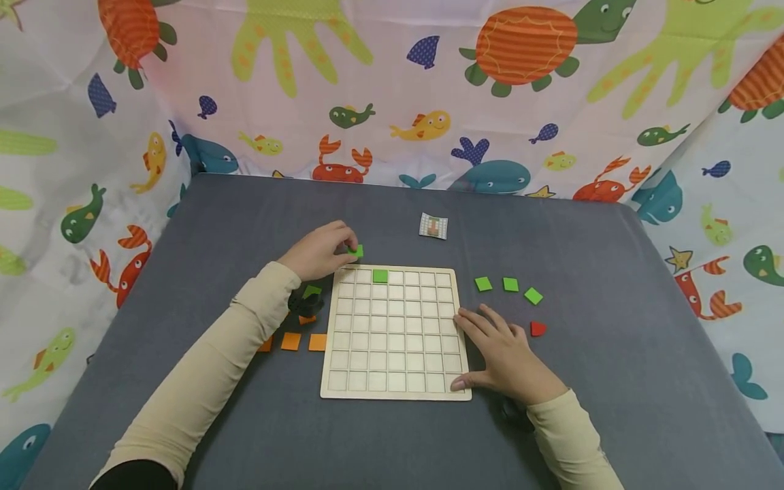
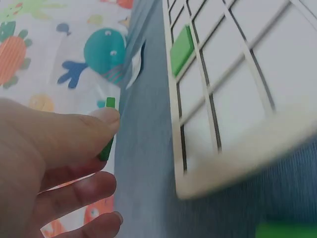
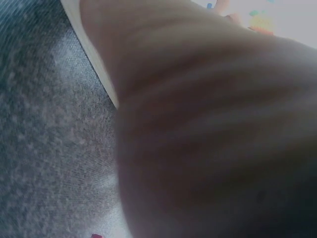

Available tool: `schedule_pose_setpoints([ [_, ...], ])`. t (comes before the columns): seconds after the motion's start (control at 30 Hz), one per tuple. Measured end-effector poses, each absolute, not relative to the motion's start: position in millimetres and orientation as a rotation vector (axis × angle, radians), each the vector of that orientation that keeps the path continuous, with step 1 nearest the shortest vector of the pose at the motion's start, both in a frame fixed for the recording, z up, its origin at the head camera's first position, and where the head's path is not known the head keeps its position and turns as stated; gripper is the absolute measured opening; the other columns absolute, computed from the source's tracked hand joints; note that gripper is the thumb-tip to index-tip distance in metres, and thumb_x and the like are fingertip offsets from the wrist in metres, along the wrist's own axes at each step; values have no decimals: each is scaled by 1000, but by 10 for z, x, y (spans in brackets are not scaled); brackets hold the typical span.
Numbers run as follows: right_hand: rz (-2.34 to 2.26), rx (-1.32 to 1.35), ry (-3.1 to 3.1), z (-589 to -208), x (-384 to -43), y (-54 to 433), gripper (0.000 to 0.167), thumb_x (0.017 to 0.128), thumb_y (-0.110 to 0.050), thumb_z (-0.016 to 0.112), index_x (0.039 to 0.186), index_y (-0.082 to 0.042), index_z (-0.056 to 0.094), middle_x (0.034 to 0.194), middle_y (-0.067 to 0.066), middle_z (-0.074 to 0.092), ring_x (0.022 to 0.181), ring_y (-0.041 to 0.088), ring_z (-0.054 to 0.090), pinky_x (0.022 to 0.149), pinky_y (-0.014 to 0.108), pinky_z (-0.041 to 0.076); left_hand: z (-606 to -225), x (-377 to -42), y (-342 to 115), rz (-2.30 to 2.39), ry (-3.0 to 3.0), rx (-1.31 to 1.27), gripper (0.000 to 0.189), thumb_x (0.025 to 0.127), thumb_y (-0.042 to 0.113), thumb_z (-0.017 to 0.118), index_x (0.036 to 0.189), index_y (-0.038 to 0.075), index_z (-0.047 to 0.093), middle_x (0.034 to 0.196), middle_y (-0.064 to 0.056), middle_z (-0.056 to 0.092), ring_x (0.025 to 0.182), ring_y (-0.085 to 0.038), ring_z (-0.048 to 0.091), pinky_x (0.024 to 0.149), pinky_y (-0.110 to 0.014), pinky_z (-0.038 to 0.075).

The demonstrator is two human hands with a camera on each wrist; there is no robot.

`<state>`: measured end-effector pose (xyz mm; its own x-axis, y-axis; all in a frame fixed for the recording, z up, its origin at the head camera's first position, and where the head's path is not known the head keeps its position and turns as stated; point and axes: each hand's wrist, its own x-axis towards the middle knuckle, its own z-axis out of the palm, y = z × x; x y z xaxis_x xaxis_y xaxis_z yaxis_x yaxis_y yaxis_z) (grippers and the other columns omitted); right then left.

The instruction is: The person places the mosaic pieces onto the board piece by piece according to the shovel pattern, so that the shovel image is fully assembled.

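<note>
A pale wooden grid board [image 1: 397,393] lies flat on the grey table, with one green square tile [image 1: 380,276] in its far row. Just beyond the board's far left corner, my left hand [image 1: 320,252] pinches another green tile [image 1: 358,251] between thumb and fingers. The left wrist view shows this held tile [image 2: 108,144] edge-on, raised off the table. My right hand [image 1: 505,354] rests on the board's right edge, its thumb near the front right corner and its fingers spread along the side. In the right wrist view this hand hides most of the board.
Several orange tiles [image 1: 290,341] and a green one [image 1: 312,291] lie left of the board, partly behind the left arm. On the right are green tiles [image 1: 511,284] and a red piece [image 1: 537,329]. A small printed card [image 1: 433,226] lies beyond the board. A patterned curtain [image 1: 380,88] surrounds the table.
</note>
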<state>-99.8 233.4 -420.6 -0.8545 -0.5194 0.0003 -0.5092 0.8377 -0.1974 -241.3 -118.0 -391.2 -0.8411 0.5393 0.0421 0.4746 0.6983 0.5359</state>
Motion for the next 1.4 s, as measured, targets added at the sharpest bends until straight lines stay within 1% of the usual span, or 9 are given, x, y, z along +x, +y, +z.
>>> schedule_pose_setpoints([
  [0.23,-316,-833,2951,-4191,-1000,2332,107,61,-67,75,146,-12,41,149,6,40,139,38,29,88,62,37,-3918,-2471,-942,826,2753,884,18,91,20,67,104,10,60,107,-4,56,98,-23,57,84,-34,48],
  [0.4,-299,-822,2952,-4192,-997,2335,108,60,-66,76,147,-12,40,150,5,40,139,38,28,89,62,37,-3949,-2488,-792,850,2704,907,20,90,22,68,105,11,61,106,-3,57,95,-21,58,83,-34,48],
  [0.6,-293,-820,2955,-4188,-1002,2335,109,60,-67,75,147,-12,40,150,5,39,140,37,28,88,62,37,-4055,-2485,-662,855,2663,950,15,89,23,71,99,14,64,100,0,57,88,-15,58,80,-31,49],
  [0.73,-298,-818,2952,-4183,-1002,2336,109,60,-67,75,146,-12,41,150,6,40,140,37,28,88,62,37,-4127,-2472,-603,827,2649,1003,12,88,22,71,95,14,66,97,-1,58,85,-15,55,77,-30,48],
  [0.9,-305,-808,2947,-4184,-997,2341,109,59,-67,75,146,-12,41,150,6,40,140,37,28,88,62,36,-4186,-2449,-543,795,2646,1057,11,88,23,71,95,15,67,97,1,58,87,-17,54,76,-30,46],
  [1.13,-308,-803,2947,-4188,-990,2337,109,59,-68,75,146,-13,41,150,6,40,140,38,28,90,62,36,-4190,-2429,-505,802,2649,1054,8,88,23,71,91,18,67,97,3,59,88,-15,53,77,-30,46],
  [1.27,-303,-800,2948,-4189,-993,2341,109,59,-69,74,146,-13,41,150,6,40,140,37,28,89,62,36,-4185,-2426,-512,796,2640,1047,8,89,23,70,93,17,68,98,2,58,89,-15,53,78,-30,46],
  [1.4,-298,-793,2946,-4192,-998,2343,109,59,-70,74,146,-13,41,150,5,40,140,37,28,89,63,37,-4173,-2416,-519,768,2640,1024,13,89,23,70,100,16,68,101,2,58,91,-14,53,81,-30,46],
])
